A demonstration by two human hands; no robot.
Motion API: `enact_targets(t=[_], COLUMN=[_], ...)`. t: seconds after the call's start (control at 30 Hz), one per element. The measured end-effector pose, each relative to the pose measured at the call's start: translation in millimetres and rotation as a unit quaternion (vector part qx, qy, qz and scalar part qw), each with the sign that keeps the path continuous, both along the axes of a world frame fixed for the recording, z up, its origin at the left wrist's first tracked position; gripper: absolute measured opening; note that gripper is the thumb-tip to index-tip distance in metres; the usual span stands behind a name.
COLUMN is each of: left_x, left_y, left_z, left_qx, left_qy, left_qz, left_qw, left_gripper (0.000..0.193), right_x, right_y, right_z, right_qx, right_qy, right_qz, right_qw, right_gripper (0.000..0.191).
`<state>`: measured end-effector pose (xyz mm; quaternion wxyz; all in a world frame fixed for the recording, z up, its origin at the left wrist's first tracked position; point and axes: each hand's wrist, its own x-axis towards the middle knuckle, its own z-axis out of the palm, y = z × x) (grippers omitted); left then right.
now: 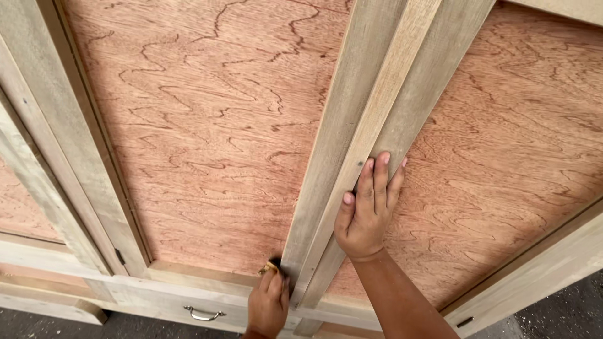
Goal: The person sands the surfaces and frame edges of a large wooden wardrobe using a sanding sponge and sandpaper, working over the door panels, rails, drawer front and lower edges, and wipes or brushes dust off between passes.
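Below wood frame (370,125), metal drawer handle (202,314)

place: woodworking shop | cue: unfinished plywood cabinet (213,125), bare timber frame (370,125)

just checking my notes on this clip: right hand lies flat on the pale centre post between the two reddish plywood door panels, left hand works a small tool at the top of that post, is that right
Not quite. The left hand works its small tool at the bottom of the centre post, just above the drawer with the metal handle, not at the top. The right hand does lie flat on the post between the plywood panels. The head view shows it.
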<state>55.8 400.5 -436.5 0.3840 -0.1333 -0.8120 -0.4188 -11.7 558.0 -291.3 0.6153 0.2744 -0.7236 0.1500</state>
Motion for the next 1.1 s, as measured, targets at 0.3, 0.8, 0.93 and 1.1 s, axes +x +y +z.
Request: enact_targets(t=[0.3, 0.8, 0.93, 1.1], left_x=[-24, -79, -74, -44], left_y=[17, 42, 36, 27], left_z=[33, 324, 290, 179], left_qx=[-0.034, -0.086, 0.008, -0.011], left_qy=[0.237, 0.322, 0.388, 0.315], left_qz=[0.003, 0.100, 0.054, -0.003], left_qw=[0.971, 0.938, 0.920, 0.949], left_gripper=[0.038, 0.047, 0.038, 0.043], right_x=[2, 19, 30, 39], right_y=[2, 10, 9, 3], right_z=[-2, 4, 10, 10], right_qx=[-0.009, -0.044, -0.042, -0.077], right_qy=[-0.024, -0.147, -0.160, -0.189], right_qz=[0.002, 0.085, 0.101, 0.138], right_qw=[1.000, 0.984, 0.981, 0.969], right_gripper=[0.054, 0.059, 0.061, 0.061])
